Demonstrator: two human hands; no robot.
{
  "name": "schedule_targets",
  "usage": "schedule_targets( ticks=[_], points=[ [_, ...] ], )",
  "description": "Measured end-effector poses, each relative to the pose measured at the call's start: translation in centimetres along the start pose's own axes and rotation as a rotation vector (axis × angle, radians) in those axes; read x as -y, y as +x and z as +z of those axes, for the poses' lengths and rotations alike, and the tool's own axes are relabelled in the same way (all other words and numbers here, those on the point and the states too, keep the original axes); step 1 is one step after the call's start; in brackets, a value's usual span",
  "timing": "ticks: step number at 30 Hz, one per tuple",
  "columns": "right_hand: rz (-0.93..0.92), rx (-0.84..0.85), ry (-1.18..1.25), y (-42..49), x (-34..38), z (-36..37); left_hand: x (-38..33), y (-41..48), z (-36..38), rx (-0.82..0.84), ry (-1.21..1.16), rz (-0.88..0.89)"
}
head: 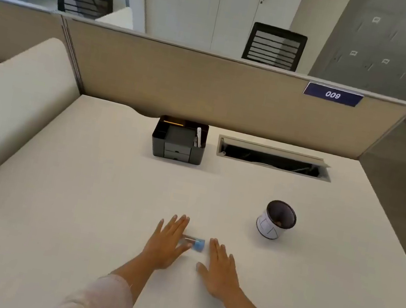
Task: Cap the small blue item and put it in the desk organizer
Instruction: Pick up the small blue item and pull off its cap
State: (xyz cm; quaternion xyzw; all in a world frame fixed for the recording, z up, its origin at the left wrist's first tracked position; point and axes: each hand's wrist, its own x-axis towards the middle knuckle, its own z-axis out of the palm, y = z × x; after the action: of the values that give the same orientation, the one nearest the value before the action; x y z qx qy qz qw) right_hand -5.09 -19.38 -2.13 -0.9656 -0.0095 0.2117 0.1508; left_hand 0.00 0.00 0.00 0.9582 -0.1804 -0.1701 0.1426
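A round cup (276, 219) with a white patterned wall and dark inside lies tipped on the pale table (79, 200), its mouth turned up and to the right. Farther back, an open cable slot (273, 158) is cut into the tabletop beside the beige divider (207, 89), which bears a dark blue plate (333, 94) numbered 009. Two black mesh-backed chairs (274, 46) stand beyond the divider, before white cabinets (217, 4).

An office: cubicle partition (208, 87) numbered 009, desk (82, 187), mesh chairs (274, 47).
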Motion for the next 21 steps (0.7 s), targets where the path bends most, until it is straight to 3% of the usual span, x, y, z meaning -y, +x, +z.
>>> schedule_targets(
  ticks=[5,15,21],
  points=[
    [0.011,0.018,-0.074,-0.4,-0.7,1.3,0.3,-0.3,1.7,0.019,0.074,-0.038],
    [0.007,0.075,-0.057,-0.4,-0.5,1.0,-1.0,1.3,2.0,-0.016,0.134,0.062],
    [0.045,-0.022,0.34,-0.7,0.2,-0.4,-0.3,1.5,1.6,-0.157,0.031,0.094]
  ],
)
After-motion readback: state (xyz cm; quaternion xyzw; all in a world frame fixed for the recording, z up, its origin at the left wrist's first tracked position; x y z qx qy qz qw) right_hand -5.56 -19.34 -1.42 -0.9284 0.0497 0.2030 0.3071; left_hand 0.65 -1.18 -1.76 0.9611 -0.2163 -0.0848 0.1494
